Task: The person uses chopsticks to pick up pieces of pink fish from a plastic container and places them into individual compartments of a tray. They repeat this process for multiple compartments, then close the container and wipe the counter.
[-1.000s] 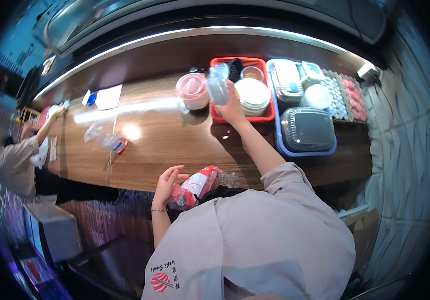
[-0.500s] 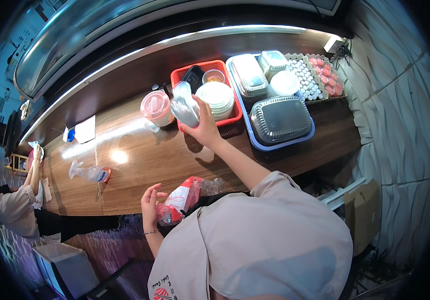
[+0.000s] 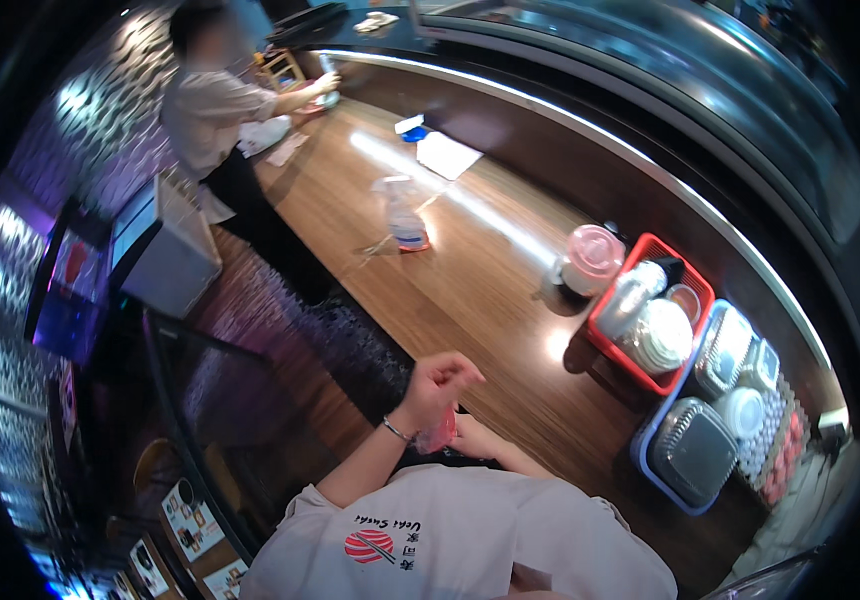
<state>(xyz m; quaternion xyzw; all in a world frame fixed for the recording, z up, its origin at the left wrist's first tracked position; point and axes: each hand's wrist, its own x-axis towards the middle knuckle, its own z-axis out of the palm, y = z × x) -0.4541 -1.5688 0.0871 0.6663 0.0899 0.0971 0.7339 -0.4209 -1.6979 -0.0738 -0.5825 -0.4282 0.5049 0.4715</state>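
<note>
Close to my body, at the counter's near edge, a red package in clear plastic (image 3: 438, 432) shows between my two hands; most of it is hidden. My left hand (image 3: 438, 388) is raised just above it, fingers loosely bent and apart, with nothing visible in them. Low beside the package, my right hand (image 3: 478, 440) appears closed on its right side, its fingertips partly hidden. In the red basket (image 3: 606, 352) lies a clear plastic-wrapped stack (image 3: 630, 296), beside white round containers (image 3: 660, 335).
A pink-lidded tub (image 3: 594, 258) stands by the basket. Right of it, a blue tray (image 3: 647, 462) holds lidded containers. A spray bottle (image 3: 406, 220) and white sheet (image 3: 448, 156) lie farther left on the wooden counter (image 3: 490, 290). Another person (image 3: 215, 110) works at the far end.
My right hand has let go of the clear plastic-wrapped stack in the red basket and come back to the red package. My left hand has lifted off the package. The view has turned left.
</note>
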